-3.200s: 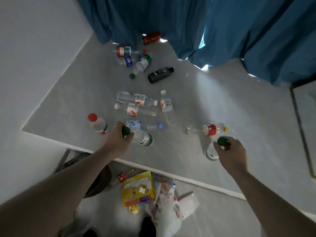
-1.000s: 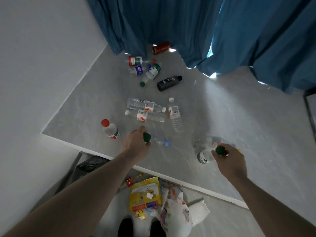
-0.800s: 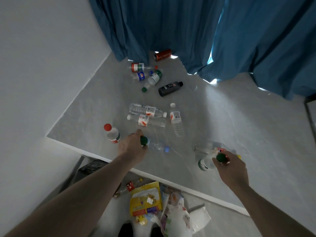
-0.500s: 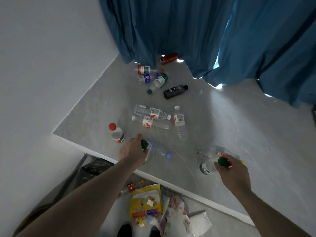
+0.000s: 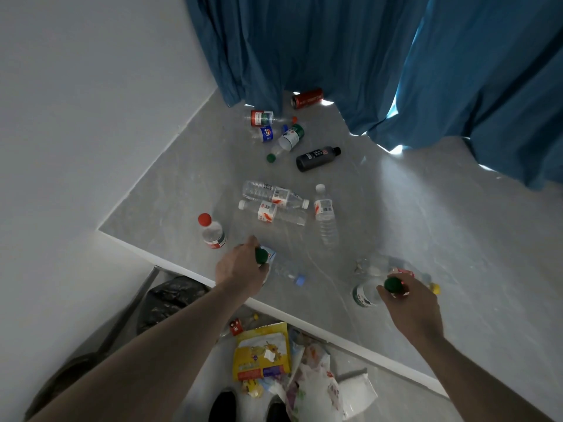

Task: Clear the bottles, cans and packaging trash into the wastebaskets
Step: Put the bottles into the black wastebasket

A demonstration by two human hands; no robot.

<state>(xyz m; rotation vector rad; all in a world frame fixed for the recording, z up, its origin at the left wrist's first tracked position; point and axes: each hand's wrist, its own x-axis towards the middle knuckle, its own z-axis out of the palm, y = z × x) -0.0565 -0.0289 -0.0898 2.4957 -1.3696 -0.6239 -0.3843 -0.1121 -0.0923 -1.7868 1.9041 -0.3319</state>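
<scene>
Head view: left hand (image 5: 240, 269) and right hand (image 5: 411, 306) each grip a green-capped clear plastic bottle (image 5: 367, 295); next, carry both to the black-lined wastebasket (image 5: 170, 300) near left.

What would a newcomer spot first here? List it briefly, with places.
Both hands near the platform's front edge: the left hand and the right hand each grip a green-capped bottle. Behind them, empty bottles lie scattered toward the blue curtain, where a red can lies.

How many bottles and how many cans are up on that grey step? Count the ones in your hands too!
Bottles: 12
Cans: 1
Total: 13
</scene>
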